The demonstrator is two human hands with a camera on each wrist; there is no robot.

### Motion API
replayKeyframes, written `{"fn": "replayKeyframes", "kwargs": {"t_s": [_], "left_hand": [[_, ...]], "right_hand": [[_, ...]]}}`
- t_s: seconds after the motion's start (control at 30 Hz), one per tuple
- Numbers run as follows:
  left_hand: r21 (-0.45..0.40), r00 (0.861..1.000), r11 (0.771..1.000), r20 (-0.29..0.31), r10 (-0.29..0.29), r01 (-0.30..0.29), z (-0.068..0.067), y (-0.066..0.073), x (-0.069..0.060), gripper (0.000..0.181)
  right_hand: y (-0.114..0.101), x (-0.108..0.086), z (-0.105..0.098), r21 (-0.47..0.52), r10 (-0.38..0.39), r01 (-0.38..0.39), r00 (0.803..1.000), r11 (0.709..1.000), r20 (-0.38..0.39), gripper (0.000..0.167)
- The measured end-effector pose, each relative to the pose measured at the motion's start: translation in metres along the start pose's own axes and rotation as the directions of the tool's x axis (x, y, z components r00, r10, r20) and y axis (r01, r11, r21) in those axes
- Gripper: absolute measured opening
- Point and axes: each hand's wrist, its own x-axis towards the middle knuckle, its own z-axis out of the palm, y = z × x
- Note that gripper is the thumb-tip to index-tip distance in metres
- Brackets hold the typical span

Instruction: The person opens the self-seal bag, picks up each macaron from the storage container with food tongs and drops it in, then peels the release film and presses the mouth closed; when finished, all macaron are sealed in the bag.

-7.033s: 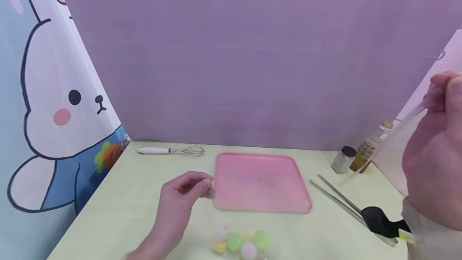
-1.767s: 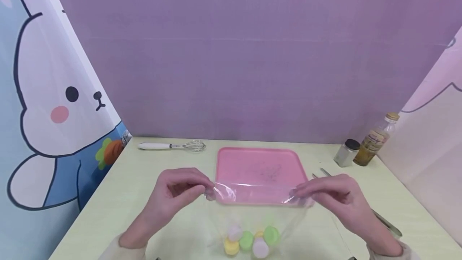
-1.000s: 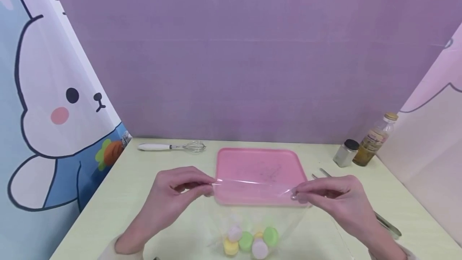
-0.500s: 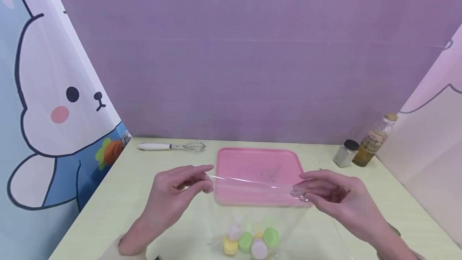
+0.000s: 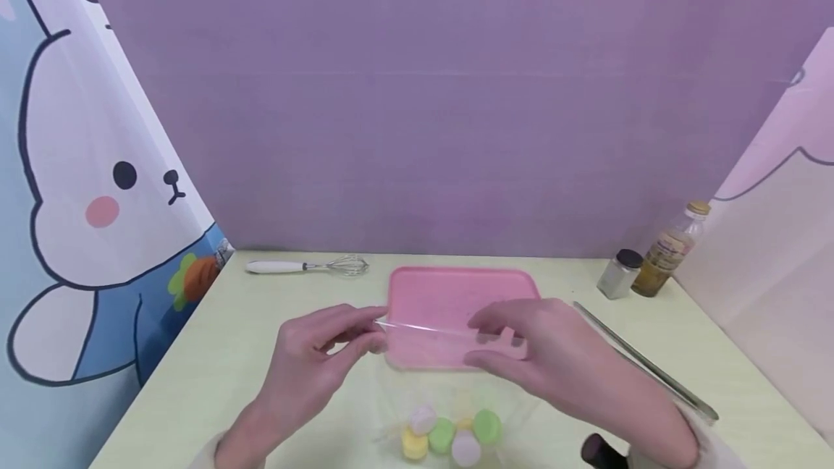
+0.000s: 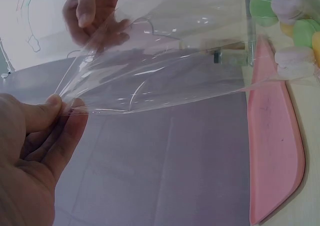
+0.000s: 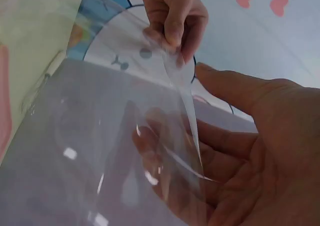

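Observation:
A clear plastic bag holds several macarons in green, yellow and pale lavender, gathered at its lower end near the table's front. My left hand pinches the left corner of the bag's upper edge between thumb and fingers. My right hand is at the right part of that edge, its thumb apart from the fingers. In the right wrist view, the fingers of my right hand lie behind the film and the thumb stands clear of it.
Behind the bag lies a pink tray. A whisk is at the back left. At the right stand a black-lidded jar and a glass bottle, with metal tongs in front. A dark cylinder shows by my right wrist.
My right hand, raised far right at first, came down to pinch the bag's right corner, then let go and moved left along the edge. My left hand stays at the left corner.

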Motion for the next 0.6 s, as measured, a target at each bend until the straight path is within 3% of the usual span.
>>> {"fn": "replayKeyframes", "kwargs": {"t_s": [0.1, 0.2, 0.43, 0.6], "left_hand": [[0.001, 1.000, 1.000, 0.005, 0.007, -0.007, 0.001, 0.000, 0.001, 0.033], [0.000, 1.000, 1.000, 0.014, 0.011, -0.011, 0.002, -0.001, 0.002, 0.035], [-0.025, 0.999, 0.999, 0.032, -0.028, 0.029, -0.001, -0.002, 0.003, 0.036], [-0.002, 0.997, 0.997, 0.023, -0.079, 0.079, -0.005, -0.002, -0.001, 0.034]], "right_hand": [[-0.004, 0.011, 0.005, -0.015, -0.012, 0.012, 0.999, 1.000, 0.040, 0.008], [0.001, 0.012, 0.006, -0.011, -0.023, 0.023, 0.999, 1.000, 0.042, 0.010], [0.025, -0.006, -0.005, 0.050, 0.003, -0.004, 0.999, 0.999, 0.033, 0.008], [0.042, -0.022, -0.012, 0.017, -0.048, 0.048, 0.999, 0.999, -0.025, 0.013]]}}
